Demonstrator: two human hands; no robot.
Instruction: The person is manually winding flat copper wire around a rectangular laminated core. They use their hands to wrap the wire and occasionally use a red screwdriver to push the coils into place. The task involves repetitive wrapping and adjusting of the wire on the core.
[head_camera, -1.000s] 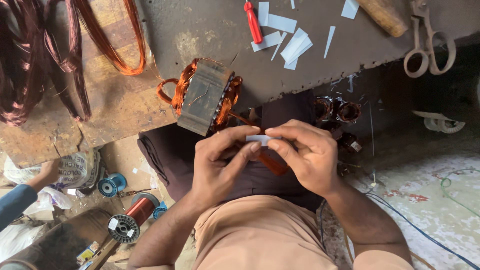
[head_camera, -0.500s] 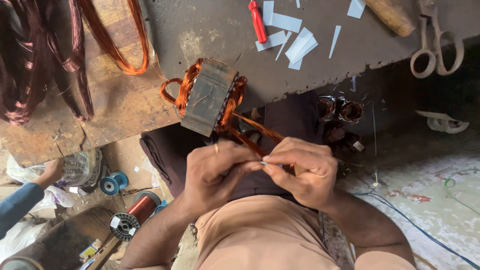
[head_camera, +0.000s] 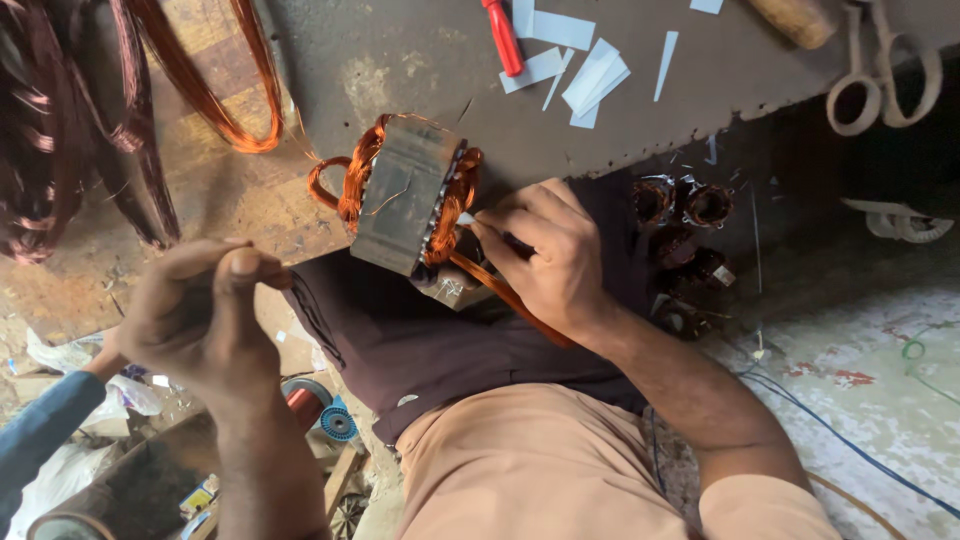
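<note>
A motor stator (head_camera: 405, 195) with orange copper windings lies at the edge of the grey metal bench (head_camera: 400, 70), above my lap. My right hand (head_camera: 545, 260) is at the stator's right side. Its fingertips pinch a small white paper slip (head_camera: 465, 218) against the windings. A thick copper lead (head_camera: 500, 290) runs from the stator under this hand. My left hand (head_camera: 200, 310) is raised off to the left, away from the stator. Its thumb and fingers are pressed together, and I see nothing between them.
Large copper wire loops (head_camera: 200, 90) lie on the wooden board at top left. On the bench are a red tool handle (head_camera: 503, 35), cut white paper slips (head_camera: 585, 75), scissors (head_camera: 885, 75) and a wooden handle (head_camera: 795, 18). Small wound coils (head_camera: 680, 215) lie right of my hand. Another person's blue sleeve (head_camera: 40, 430) is at lower left beside wire spools (head_camera: 338, 422).
My hands were together over my lap on a small white slip. Now the right hand has gone up to the stator with it, and the left hand has swung out left.
</note>
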